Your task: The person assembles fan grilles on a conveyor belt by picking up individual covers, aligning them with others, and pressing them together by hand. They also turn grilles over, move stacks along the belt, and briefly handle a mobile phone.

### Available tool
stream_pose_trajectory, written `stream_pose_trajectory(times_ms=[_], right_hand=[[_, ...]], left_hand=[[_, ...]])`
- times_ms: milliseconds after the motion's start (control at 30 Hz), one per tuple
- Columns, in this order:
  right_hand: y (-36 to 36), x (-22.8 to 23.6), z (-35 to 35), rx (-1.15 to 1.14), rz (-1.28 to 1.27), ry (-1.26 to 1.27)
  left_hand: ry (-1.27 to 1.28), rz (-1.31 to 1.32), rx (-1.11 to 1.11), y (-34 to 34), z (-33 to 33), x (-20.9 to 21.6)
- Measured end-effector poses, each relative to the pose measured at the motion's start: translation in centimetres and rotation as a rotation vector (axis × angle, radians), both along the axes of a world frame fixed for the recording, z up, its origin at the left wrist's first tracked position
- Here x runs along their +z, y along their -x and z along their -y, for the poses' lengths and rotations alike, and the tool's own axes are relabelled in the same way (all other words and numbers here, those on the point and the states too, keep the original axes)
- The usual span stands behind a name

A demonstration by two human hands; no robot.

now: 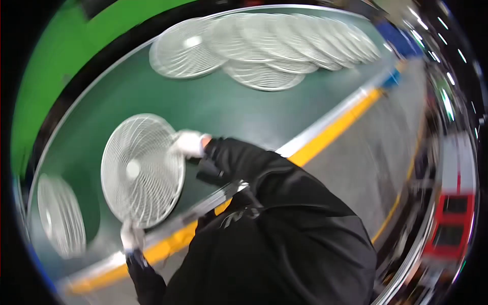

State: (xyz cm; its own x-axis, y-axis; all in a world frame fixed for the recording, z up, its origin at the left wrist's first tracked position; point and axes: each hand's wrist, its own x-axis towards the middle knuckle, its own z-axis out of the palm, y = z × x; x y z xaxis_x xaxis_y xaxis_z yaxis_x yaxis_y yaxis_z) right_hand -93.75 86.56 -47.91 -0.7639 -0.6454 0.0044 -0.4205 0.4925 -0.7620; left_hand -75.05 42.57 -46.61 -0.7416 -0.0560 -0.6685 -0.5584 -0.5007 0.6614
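A round white fan guard (pixel 147 188) with curved wires and a solid centre disc is tilted up over the green table surface (pixel 213 109). My left hand (pixel 131 236), in a white glove, grips its near rim. The gloved right hand (pixel 188 144) is closed on the rim at the guard's right side. Motion blur smears the fingers of both hands, and the guard's wires partly hide those of the right one.
Several more fan guards (pixel 264 76) lie overlapped across the far side of the table. Another guard (pixel 61 216) lies at the left. A yellow strip (pixel 330 129) runs along the near table edge. At far right stands a red and white object (pixel 450 223).
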Motion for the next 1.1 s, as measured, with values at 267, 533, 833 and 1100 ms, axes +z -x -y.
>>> stream_pose_trajectory(times_ms=[267, 533, 833, 1100], right_hand=[[-17.9, 11.5, 1.5, -0.754, 0.676, 0.430], [-33.5, 17.3, 1.0, -0.971, 0.221, 0.267], [-43.0, 16.7, -3.6, -1.229, -0.038, 0.365], [-43.0, 12.4, -7.7, -1.368, -0.253, 0.582]], left_hand=[[-0.183, 0.023, -0.138, -0.6, -1.8, 3.8], [-1.325, 1.057, -1.049, 15.0, -0.9, -5.1], [-1.632, 2.336, -1.000, 16.0, -17.7, 6.2], [-1.681, 3.386, -0.205, 11.2, -25.1, 16.2]])
